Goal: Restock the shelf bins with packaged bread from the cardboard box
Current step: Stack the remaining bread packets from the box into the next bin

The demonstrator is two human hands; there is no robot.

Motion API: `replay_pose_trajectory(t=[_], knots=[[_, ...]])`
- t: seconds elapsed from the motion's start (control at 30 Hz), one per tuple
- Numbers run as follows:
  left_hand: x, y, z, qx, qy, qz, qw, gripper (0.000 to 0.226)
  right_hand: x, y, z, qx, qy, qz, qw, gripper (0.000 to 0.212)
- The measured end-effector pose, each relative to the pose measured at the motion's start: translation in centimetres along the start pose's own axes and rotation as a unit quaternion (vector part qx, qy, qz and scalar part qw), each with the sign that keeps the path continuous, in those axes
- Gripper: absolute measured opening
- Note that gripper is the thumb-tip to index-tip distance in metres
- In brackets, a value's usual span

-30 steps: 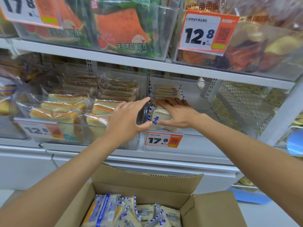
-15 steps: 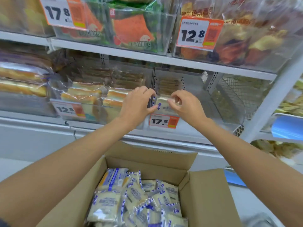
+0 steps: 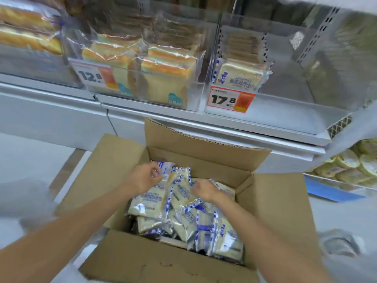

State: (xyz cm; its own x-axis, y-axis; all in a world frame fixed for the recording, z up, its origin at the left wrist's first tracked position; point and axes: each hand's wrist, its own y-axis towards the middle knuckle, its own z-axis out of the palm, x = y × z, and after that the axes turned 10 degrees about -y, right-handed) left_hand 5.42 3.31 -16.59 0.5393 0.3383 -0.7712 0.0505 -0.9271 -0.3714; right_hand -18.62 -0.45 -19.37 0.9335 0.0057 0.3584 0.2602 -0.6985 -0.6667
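Observation:
An open cardboard box (image 3: 275, 203) sits below the shelf, filled with several blue-and-white bread packs (image 3: 189, 219). My left hand (image 3: 143, 177) is inside it at the back left, fingers curled round the top of one bread pack (image 3: 166, 170). My right hand (image 3: 204, 189) lies on the packs at the back right, fingers curled into them; whether it grips one I cannot tell. Above, the clear shelf bin (image 3: 285, 103) with the 17.8 tag holds a row of the same bread packs (image 3: 240, 75) at its left side.
A neighbouring bin (image 3: 146, 99) tagged 12.8 holds sliced bread in clear bags. More bread fills the bin at far left (image 3: 26, 37). Round packaged buns (image 3: 350, 166) lie on a lower shelf at right. The box's back flap (image 3: 183, 137) stands up against the shelf edge.
Both hands have come down from the 17.8 shelf bin into the cardboard box, and my view has tilted downward. My left hand now grips a pack.

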Motion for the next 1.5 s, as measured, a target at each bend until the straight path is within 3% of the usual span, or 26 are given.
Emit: replay_pose_trajectory(t=[0.1, 0.2, 0.3, 0.37, 0.43, 0.5, 0.53, 0.6, 0.7, 0.87, 0.97, 1.1, 1.2, 1.3, 1.43, 1.5], knots=[[1.2, -0.3, 0.0, -0.007, -0.041, -0.013, 0.999, 0.015, -0.2, 2.6, 3.4, 0.016, -0.019, 0.017, 1.000, 0.074], [0.6, -0.3, -0.6, -0.039, -0.075, -0.008, 0.996, 0.009, -0.4, 2.3, 1.4, -0.061, 0.104, -0.007, 0.993, 0.066], [-1.4, 0.2, -1.1, -0.070, -0.100, 0.014, 0.992, 0.016, -1.2, 0.2, -2.8, -0.127, 0.130, -0.072, 0.981, 0.049], [-3.7, 0.1, -0.7, -0.043, -0.108, 0.021, 0.993, 0.041, -0.6, -2.2, -5.3, -0.120, 0.172, -0.123, 0.970, 0.048], [-6.1, -0.2, -0.3, 0.040, -0.138, 0.000, 0.990, 0.063, 0.7, -4.0, -6.8, -0.101, 0.195, -0.164, 0.962, 0.050], [-7.0, -0.5, -0.9, 0.096, -0.171, -0.047, 0.979, 0.056, 1.9, -4.8, -7.0, -0.105, 0.154, -0.186, 0.965, 0.056], [-6.9, -0.9, -1.8, 0.087, -0.159, -0.060, 0.982, 0.056, 2.4, -5.1, -6.7, -0.111, 0.130, -0.186, 0.968, 0.062], [-5.8, -1.9, -4.5, 0.050, -0.133, -0.074, 0.987, 0.049, 2.6, -5.1, -5.5, -0.106, 0.113, -0.159, 0.975, 0.079], [-2.9, -3.6, -8.0, 0.012, -0.209, -0.092, 0.973, 0.013, 2.9, -3.9, -2.0, -0.067, 0.111, -0.095, 0.987, 0.086], [0.0, -3.4, -8.4, -0.050, -0.241, -0.128, 0.961, 0.019, 6.3, -0.2, 4.9, 0.011, 0.175, 0.001, 0.985, 0.097], [1.0, -2.6, -7.8, -0.081, -0.228, -0.125, 0.962, 0.025, 6.7, 1.1, 6.7, 0.002, 0.175, 0.019, 0.984, 0.078], [0.7, -2.0, -7.9, -0.115, -0.212, -0.108, 0.965, 0.019, 5.5, -1.2, 2.7, -0.060, 0.222, -0.028, 0.973, 0.044], [-1.6, -2.4, -7.6, -0.132, -0.222, -0.076, 0.963, 0.025, 2.9, -4.2, -2.7, -0.120, 0.200, -0.087, 0.968, 0.041], [-4.6, -3.3, -6.7, -0.116, -0.258, -0.047, 0.958, 0.033, 0.5, -7.8, -7.7, -0.147, 0.264, -0.111, 0.947, 0.040], [-10.0, -4.5, -4.1, -0.056, -0.327, 0.004, 0.943, 0.034, 1.0, -11.0, -11.3, -0.159, 0.391, -0.135, 0.896, 0.039], [-13.7, -5.2, -2.4, -0.008, -0.314, 0.032, 0.949, 0.055, 2.2, -11.7, -11.9, -0.173, 0.406, -0.140, 0.886, 0.039]])
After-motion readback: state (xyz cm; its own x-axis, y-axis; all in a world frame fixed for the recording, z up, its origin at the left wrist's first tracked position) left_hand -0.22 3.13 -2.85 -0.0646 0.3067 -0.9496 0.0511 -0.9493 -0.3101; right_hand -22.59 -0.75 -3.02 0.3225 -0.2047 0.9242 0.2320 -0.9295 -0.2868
